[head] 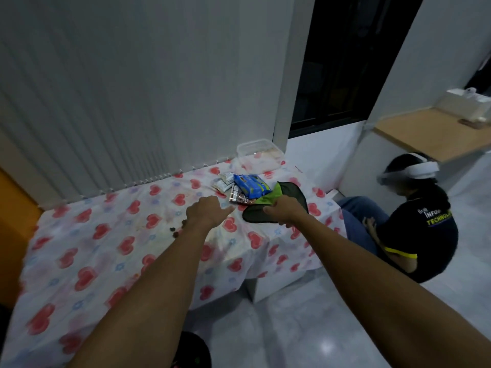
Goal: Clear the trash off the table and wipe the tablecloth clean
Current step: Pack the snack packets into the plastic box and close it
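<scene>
The right hand (pixel 283 209) is gripping a dark-green fabric cloth (pixel 255 218); the left hand (pixel 204 212) is reaching, its fingers unreadable. Crinkled blue and brown snack wrappers (pixel 251 189) are lying uncleared.

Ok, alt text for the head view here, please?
The right hand grips a dark green cloth on a heart-print tablecloth, with the left hand alongside, near a pile of snack wrappers. Dark crumbs lie on the tablecloth, and a second person sits at right.

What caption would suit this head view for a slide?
Right hand grips a green cloth beside snack wrappers on the heart-print tablecloth; left hand hovers near them.
</scene>
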The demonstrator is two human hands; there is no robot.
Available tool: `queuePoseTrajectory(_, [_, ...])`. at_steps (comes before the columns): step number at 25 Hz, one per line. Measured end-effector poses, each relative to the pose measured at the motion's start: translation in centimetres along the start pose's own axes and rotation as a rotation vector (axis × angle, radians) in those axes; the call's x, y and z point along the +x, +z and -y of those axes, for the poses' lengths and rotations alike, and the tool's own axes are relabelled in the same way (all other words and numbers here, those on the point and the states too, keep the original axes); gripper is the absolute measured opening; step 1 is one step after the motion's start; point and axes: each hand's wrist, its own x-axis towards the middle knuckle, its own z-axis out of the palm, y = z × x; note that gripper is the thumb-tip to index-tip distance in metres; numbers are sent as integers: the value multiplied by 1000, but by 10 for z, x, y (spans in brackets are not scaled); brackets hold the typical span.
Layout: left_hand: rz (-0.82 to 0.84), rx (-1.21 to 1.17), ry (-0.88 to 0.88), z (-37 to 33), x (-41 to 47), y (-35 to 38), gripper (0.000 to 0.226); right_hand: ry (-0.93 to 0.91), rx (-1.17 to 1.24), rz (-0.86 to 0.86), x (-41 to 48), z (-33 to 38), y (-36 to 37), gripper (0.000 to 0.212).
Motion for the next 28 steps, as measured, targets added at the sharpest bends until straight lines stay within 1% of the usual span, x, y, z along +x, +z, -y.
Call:
queuePoseTrajectory(2, [-9,13,-18,-19,16,3,78,-17,-32,-24,22,-19,-11,46])
queuePoseTrajectory(4, [-22,18,-31,-38,34,6,77,-17,-15,-33,47,-38,-21,45])
queuePoseTrajectory(10, [-7,-10,-61,-66,86,19,73,-12,5,32,116,-64,-24,46])
queuePoseTrajectory(13, [28,-26,-65,-72,127,28,67,-3,14,58,160,-71,-16,47])
queuePoseTrajectory(15, [42,-52,-78,-74,163,35,68,12,7,82,193,-71,-11,48])
queuePoseTrajectory(19, [87,-140,-93,-74,242,57,68,38,34,113,267,-72,-3,41])
queuePoseTrajectory(24, [175,-295,-134,-68,331,89,59,87,108,132,356,-64,22,67])
queuePoseTrajectory(27, [228,-435,-195,-67,359,104,51,146,128,198,385,-65,44,91])
queuePoseTrajectory(28, [259,-486,-218,-68,367,106,45,171,124,220,391,-65,51,96])
